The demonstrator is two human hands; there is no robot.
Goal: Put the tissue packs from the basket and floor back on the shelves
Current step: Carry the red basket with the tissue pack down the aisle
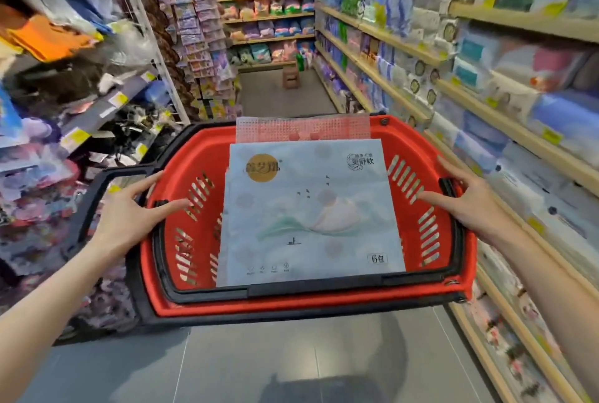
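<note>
A red plastic basket (181,305) with black handles stands in the aisle in front of me. A large pale blue tissue pack (308,208) with a gold circle and a mountain drawing lies flat on top inside it. Behind that a pink dotted pack (301,128) pokes up at the basket's far end. My left hand (129,217) hovers over the basket's left rim, fingers spread, holding nothing. Over the right rim, my right hand (470,201) is spread the same way, fingertips pointing at the blue pack. Neither hand touches the pack.
Wooden shelves (486,94) full of tissue packs run along the right side. Racks with hanging goods and cloths (48,36) fill the left. A small brown stool (291,78) stands far down the grey-floored aisle, before more stocked shelves (265,16).
</note>
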